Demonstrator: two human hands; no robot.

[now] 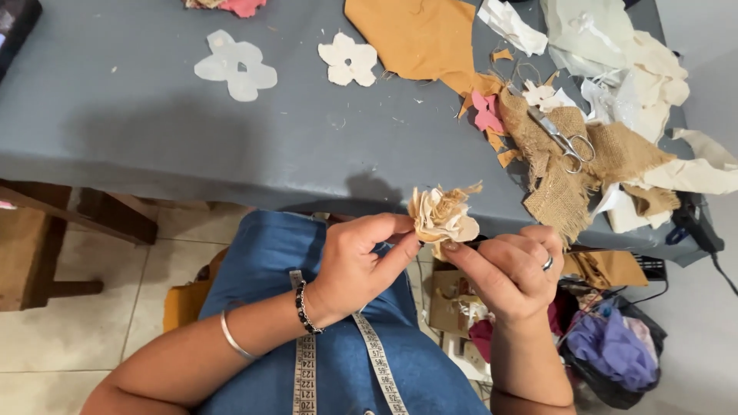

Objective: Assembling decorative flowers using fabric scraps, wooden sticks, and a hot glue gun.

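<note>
A small cream and tan fabric flower (pixel 443 216) is held in front of the table edge, over my lap. My left hand (pixel 360 261) pinches it from the left with thumb and fingers; the wrist wears a dark bead bracelet and a silver bangle. My right hand (pixel 509 269) grips the flower's base from below right and wears a ring. A measuring tape (pixel 378 361) hangs down my blue top.
On the grey table (pixel 138 131) lie two flower-shaped cutouts, one pale (pixel 234 66) and one cream (pixel 349 60), a mustard cloth (pixel 419 34), burlap pieces (pixel 565 165) with scissors (pixel 565 138) on them, white scraps (pixel 638 61). A bag of cloth (pixel 615 350) sits on the floor at right.
</note>
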